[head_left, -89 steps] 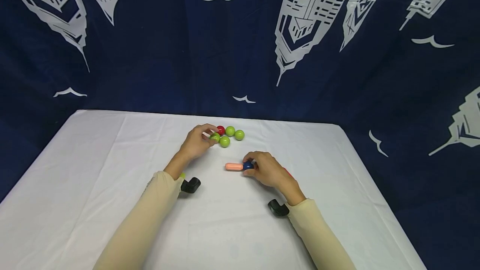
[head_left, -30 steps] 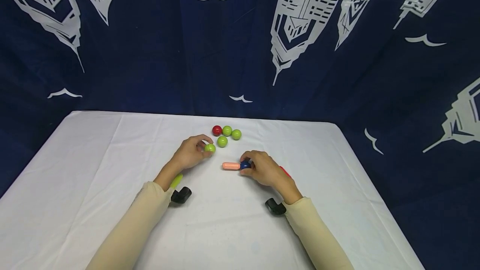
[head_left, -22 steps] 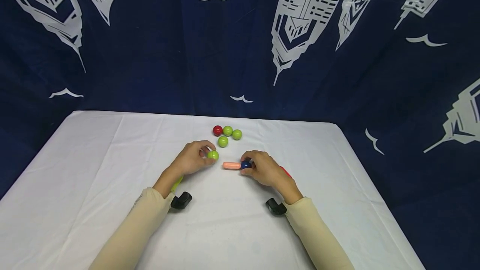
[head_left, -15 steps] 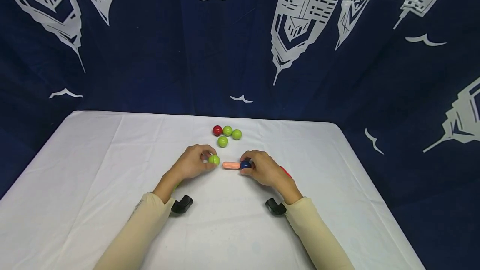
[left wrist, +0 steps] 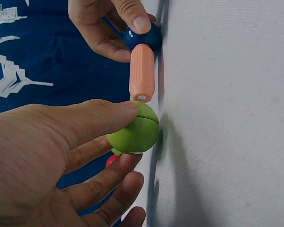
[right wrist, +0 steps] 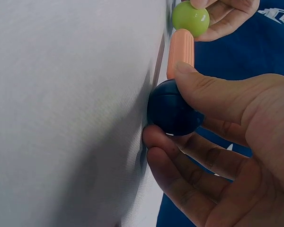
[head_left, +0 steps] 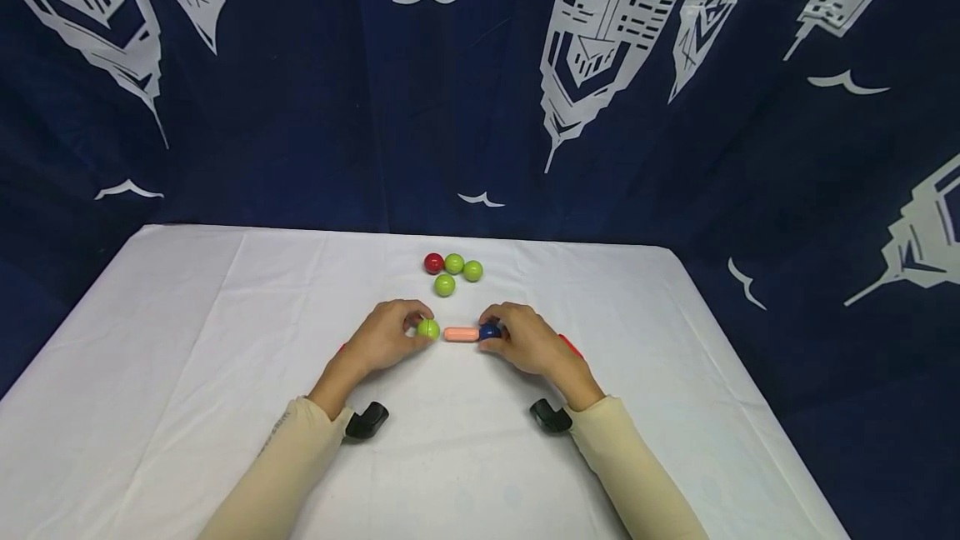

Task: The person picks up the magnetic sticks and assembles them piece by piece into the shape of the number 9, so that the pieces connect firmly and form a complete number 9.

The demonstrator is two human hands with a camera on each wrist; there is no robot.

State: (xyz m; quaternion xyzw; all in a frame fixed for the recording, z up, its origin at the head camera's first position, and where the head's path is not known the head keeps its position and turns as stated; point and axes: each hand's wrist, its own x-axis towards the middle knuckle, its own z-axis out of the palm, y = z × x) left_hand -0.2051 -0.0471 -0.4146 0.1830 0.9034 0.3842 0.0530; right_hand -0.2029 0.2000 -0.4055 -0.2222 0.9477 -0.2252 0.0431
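Note:
My left hand (head_left: 388, 335) pinches a green ball (left wrist: 138, 130) with a seam line between thumb and fingers. My right hand (head_left: 525, 340) pinches a dark blue ball (right wrist: 174, 108). From the blue ball a ribbed orange rod (head_left: 461, 334) points toward the green ball, its long side level with the table. In the left wrist view the rod's free end, with a small silvery disc in it, is right at the green ball. The head view shows a narrow gap there. Both hands are low over the white cloth.
Beyond the hands, a red ball (head_left: 433, 263) and several green balls (head_left: 445, 285) lie grouped on the white-covered table (head_left: 225, 340). A dark blue curtain (head_left: 315, 107) with white building prints hangs behind the table's far edge.
My left hand has taken one green ball from the group and carried it toward me, to the free end of the orange rod. My right hand has stayed in place with the blue ball.

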